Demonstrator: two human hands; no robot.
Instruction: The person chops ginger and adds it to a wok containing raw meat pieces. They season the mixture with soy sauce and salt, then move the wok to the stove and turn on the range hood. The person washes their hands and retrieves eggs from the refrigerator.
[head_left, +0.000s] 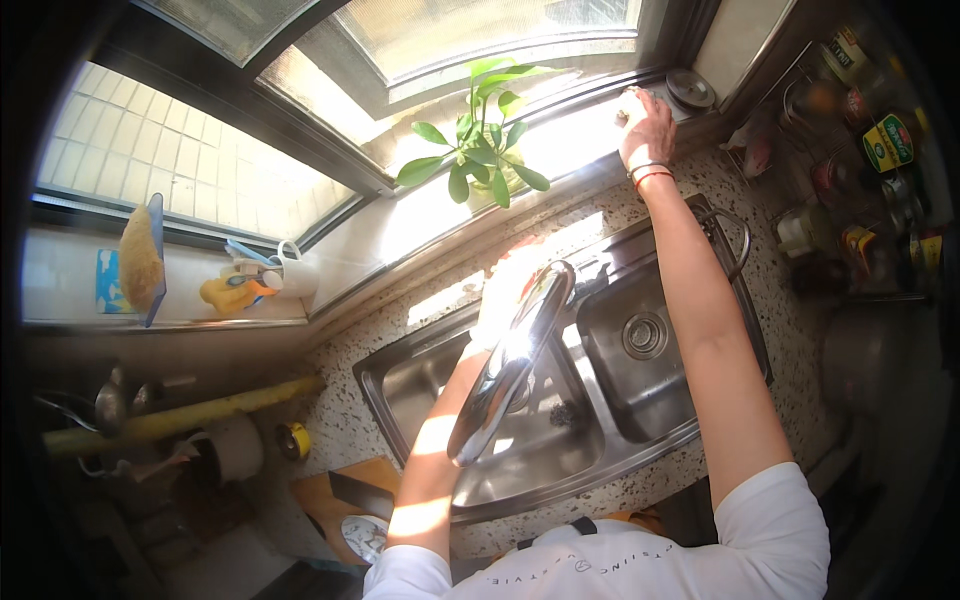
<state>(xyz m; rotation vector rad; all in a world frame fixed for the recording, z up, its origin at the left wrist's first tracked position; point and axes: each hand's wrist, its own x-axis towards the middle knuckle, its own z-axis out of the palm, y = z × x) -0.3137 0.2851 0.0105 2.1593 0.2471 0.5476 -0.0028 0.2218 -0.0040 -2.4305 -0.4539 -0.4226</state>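
My right hand [648, 128] is stretched out to the window sill [345, 240], wearing thin bands at the wrist. Its fingers curl downward over something small that I cannot make out, beside a round grey lid-like disc [690, 90]. My left hand [512, 275] rests at the back rim of the double-bowl steel sink [640, 435], behind the chrome faucet [512, 365]. Glare washes out its fingers, and the faucet hides part of the forearm. Between the hands, on the sunlit sill, stands a leafy green plant [485, 155] in a pale pot.
On the left sill are a sponge-like brown pad [142, 260], a yellow duck-shaped thing [232, 292] and a white mug [295, 270]. A knife [362, 494] lies on a wooden board [312, 490] at lower left. Jars and bottles crowd a rack [850, 180] at right.
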